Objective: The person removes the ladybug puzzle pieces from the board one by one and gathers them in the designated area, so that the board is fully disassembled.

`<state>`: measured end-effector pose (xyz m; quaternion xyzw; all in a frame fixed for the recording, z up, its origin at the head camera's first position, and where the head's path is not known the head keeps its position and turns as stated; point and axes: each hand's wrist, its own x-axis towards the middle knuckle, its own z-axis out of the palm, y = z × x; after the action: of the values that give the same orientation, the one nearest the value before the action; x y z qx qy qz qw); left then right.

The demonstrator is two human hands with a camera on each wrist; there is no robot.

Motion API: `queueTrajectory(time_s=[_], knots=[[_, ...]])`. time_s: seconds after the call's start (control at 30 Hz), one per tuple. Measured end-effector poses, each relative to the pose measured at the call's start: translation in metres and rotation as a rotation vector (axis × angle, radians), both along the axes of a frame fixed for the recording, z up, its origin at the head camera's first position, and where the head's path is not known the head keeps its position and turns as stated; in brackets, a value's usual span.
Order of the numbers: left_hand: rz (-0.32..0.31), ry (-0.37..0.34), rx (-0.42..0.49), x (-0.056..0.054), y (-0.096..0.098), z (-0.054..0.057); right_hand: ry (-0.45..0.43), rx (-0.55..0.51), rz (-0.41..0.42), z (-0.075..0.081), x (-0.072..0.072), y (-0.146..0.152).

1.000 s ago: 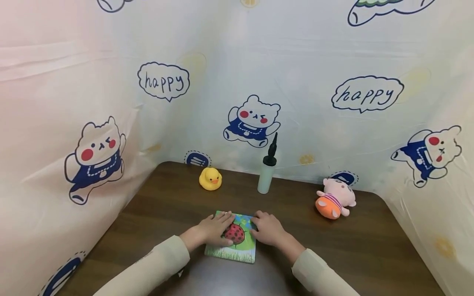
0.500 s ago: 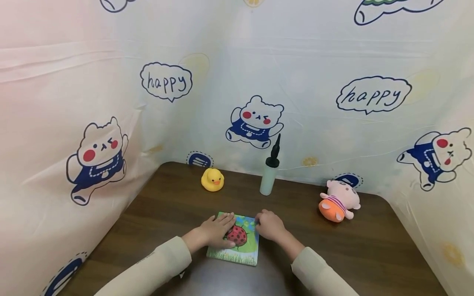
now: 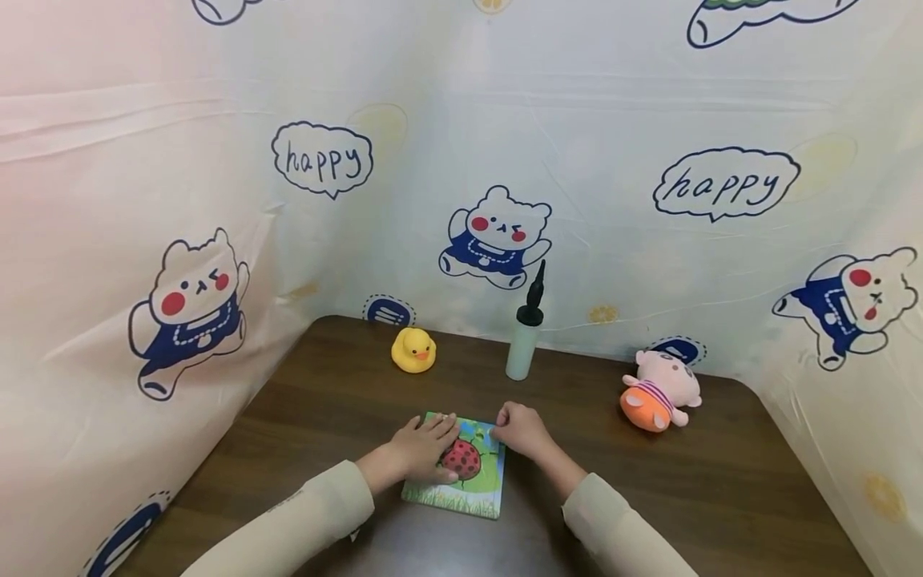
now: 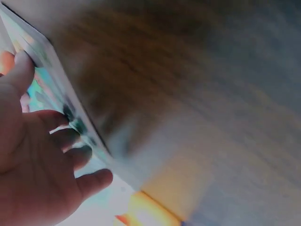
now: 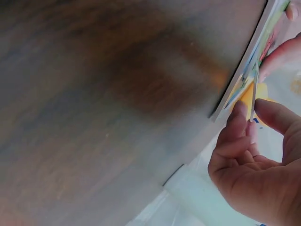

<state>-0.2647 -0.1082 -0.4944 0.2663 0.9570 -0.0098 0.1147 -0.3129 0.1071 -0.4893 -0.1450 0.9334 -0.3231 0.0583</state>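
Two hands on one thing: a small square board book (image 3: 465,469) with a red ladybird on a green cover, lying flat on the near middle of the dark wood table (image 3: 721,481).

Left hand (image 3: 421,450): laid flat over the left part of the cover, fingers straight and spread, tips reaching toward the far edge. Pressing down, not gripping. The left wrist view shows the fingertips (image 4: 84,155) resting along the book's edge, thumb out to the side; that view is blurred.

Right hand (image 3: 521,429): at the book's far right corner, fingers curled. The right wrist view shows thumb and forefinger (image 5: 237,120) pinching a thin piece (image 5: 254,89) that stands up on edge at the book's side. Whether this is a page or a loose puzzle piece, cannot tell. Rest of the fingers folded into the palm.

Both forearms in cream sleeves (image 3: 303,517), coming in from the near edge of the table.

Along the far edge, well apart from the book:
- yellow rubber duck (image 3: 413,350), far left, upright.
- pale bottle with a black pointed nozzle (image 3: 524,336), upright, about centre, straight behind the book.
- pink plush pig (image 3: 658,390) in an orange skirt, lying on its side, to the right.

A pale plastic sheet (image 3: 613,184) printed with cartoon bears and "happy" speech bubbles hangs round the table on three sides.
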Motion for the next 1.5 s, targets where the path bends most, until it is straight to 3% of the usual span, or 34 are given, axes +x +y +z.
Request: queueTrajectory(time_s=[0.1, 0.17, 0.33, 0.53, 0.67, 0.83, 1.0, 1.17, 1.3, 1.5], knots=[[-0.058, 0.091, -0.046, 0.008, 0.005, 0.002, -0.034, -0.021, -0.015, 0.000, -0.003, 0.000], [-0.092, 0.112, -0.055, 0.014, 0.008, 0.003, -0.064, -0.035, -0.026, -0.001, -0.004, 0.001], [-0.102, 0.038, -0.055, 0.021, 0.014, 0.008, -0.133, -0.102, -0.058, -0.001, -0.003, 0.004], [-0.085, -0.023, -0.041, 0.018, 0.015, 0.009, -0.226, -0.241, -0.061, 0.003, -0.002, 0.005], [-0.079, -0.036, -0.018, 0.014, 0.017, 0.007, -0.240, -0.303, -0.057, 0.012, -0.002, 0.008], [-0.060, -0.056, -0.002, 0.015, 0.016, 0.004, -0.234, -0.375, -0.117, 0.028, 0.002, 0.022], [-0.019, -0.077, 0.004, 0.022, 0.000, 0.002, -0.253, -0.465, -0.237, 0.036, 0.003, 0.060], [-0.009, -0.081, 0.027, 0.026, -0.008, 0.001, -0.252, -0.487, -0.323, 0.040, 0.008, 0.124], [-0.002, -0.078, 0.051, 0.026, -0.010, 0.000, -0.236, -0.403, -0.359, 0.043, 0.015, 0.171], [-0.004, -0.051, 0.054, 0.024, -0.008, 0.000, -0.306, -0.271, -0.443, 0.034, 0.029, 0.219]])
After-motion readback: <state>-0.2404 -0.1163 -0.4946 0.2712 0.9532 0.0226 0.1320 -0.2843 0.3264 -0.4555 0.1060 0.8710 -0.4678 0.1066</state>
